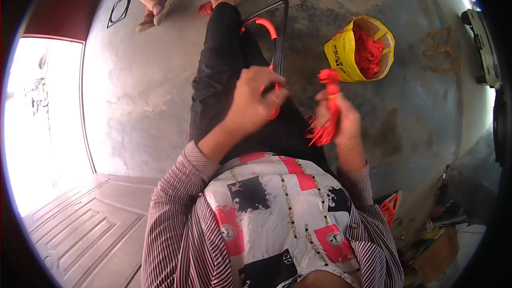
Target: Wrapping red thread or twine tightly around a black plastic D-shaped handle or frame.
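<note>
My right hand (345,122) is closed round a bundle of red cords (332,108), bound near its top with a thin yellow tie. The loose ends fan out below the fingers. To its left, above my thighs, my left hand (256,96) is curled with fingertips together on a strand of red cord (277,87); motion blurs it somewhat. Just beyond, a black tubular frame (282,26) stands along my leg, with a curved red piece (265,23) on it. Whether the strand joins the frame is hidden by my hand.
A yellow bag (341,56) holding red cords (368,53) stands open beyond my right hand. Another person's feet (156,13) are at the far left, near a doorway (50,122). A wooden stool (442,50) stands at the right. Clutter (437,253) lies at the lower right.
</note>
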`<control>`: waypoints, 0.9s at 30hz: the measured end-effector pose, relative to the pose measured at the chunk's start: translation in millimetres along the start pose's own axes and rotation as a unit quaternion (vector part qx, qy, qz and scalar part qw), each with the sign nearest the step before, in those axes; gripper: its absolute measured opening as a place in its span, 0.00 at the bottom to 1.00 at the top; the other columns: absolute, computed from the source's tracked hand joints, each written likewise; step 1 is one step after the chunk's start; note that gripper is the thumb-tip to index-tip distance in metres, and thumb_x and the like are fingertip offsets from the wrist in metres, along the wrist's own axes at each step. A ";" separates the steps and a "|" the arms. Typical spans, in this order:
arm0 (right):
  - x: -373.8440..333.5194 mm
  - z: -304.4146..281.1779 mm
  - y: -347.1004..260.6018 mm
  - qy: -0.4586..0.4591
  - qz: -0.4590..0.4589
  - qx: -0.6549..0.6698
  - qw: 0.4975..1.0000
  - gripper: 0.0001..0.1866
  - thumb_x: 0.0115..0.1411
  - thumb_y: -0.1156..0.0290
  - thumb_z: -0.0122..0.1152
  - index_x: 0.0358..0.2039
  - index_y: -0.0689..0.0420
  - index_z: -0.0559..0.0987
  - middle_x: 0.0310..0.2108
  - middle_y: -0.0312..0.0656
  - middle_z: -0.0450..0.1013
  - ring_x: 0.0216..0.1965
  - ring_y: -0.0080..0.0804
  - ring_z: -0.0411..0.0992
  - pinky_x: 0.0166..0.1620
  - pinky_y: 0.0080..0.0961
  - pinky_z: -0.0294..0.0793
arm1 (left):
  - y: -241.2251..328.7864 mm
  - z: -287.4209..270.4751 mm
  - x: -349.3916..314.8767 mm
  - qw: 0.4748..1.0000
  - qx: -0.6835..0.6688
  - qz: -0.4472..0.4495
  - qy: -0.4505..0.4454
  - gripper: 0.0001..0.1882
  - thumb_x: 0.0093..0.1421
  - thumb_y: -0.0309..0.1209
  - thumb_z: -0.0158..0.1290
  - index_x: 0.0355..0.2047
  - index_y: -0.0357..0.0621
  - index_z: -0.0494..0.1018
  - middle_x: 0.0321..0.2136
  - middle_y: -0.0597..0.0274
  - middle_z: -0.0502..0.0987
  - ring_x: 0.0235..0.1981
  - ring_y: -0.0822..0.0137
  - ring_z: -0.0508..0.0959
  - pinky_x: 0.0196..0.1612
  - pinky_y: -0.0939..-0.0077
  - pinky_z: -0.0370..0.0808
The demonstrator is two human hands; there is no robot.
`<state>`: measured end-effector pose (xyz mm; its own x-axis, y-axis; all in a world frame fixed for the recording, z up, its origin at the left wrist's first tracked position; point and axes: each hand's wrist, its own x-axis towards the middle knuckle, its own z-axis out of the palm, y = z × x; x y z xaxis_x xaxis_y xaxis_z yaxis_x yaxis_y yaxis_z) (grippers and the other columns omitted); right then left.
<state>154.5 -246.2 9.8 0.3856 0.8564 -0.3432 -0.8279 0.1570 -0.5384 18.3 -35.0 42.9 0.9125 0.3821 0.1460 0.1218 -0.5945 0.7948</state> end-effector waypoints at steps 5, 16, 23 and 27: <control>11.8 66.5 42.9 0.031 0.051 0.025 0.998 0.21 0.64 0.56 0.54 0.46 0.62 0.73 0.26 0.39 0.73 0.21 0.26 0.70 0.26 0.22 0.69 | 38.2 9.1 -9.7 0.952 -0.284 -0.089 -0.074 0.12 0.61 0.28 0.53 0.45 0.39 0.73 0.41 0.57 0.75 0.46 0.62 0.75 0.48 0.69 0.72; 97.4 -5.7 12.9 -0.053 -0.095 -0.537 0.837 0.21 0.55 0.62 0.66 0.46 0.59 0.78 0.39 0.38 0.74 0.39 0.24 0.71 0.42 0.21 0.70 | -29.3 -24.1 11.5 0.974 0.211 0.014 -0.087 0.14 0.51 0.20 0.55 0.40 0.44 0.76 0.33 0.56 0.73 0.33 0.56 0.77 0.39 0.70 0.76; 84.9 -3.8 15.3 0.022 -0.128 -0.466 0.875 0.16 0.51 0.66 0.68 0.37 0.61 0.78 0.53 0.46 0.69 0.54 0.34 0.68 0.59 0.28 0.63 | -37.8 11.3 18.4 0.996 0.088 -0.021 -0.001 0.15 0.47 0.20 0.56 0.37 0.39 0.71 0.34 0.52 0.74 0.37 0.52 0.77 0.43 0.67 0.75; 40.6 -11.5 -27.7 0.015 -0.262 -0.258 0.930 0.10 0.50 0.74 0.62 0.33 0.58 0.74 0.49 0.49 0.72 0.50 0.39 0.71 0.57 0.37 0.67 | -62.7 20.4 21.1 0.977 -0.100 -0.165 0.090 0.20 0.47 0.20 0.52 0.43 0.36 0.70 0.35 0.58 0.72 0.43 0.63 0.74 0.48 0.71 0.72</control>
<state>197.8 -221.5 1.9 0.6990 0.7131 0.0539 -0.2193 0.2855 -0.9329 37.9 -4.1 -15.9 0.7509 0.6584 -0.0517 0.3036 -0.2745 0.9124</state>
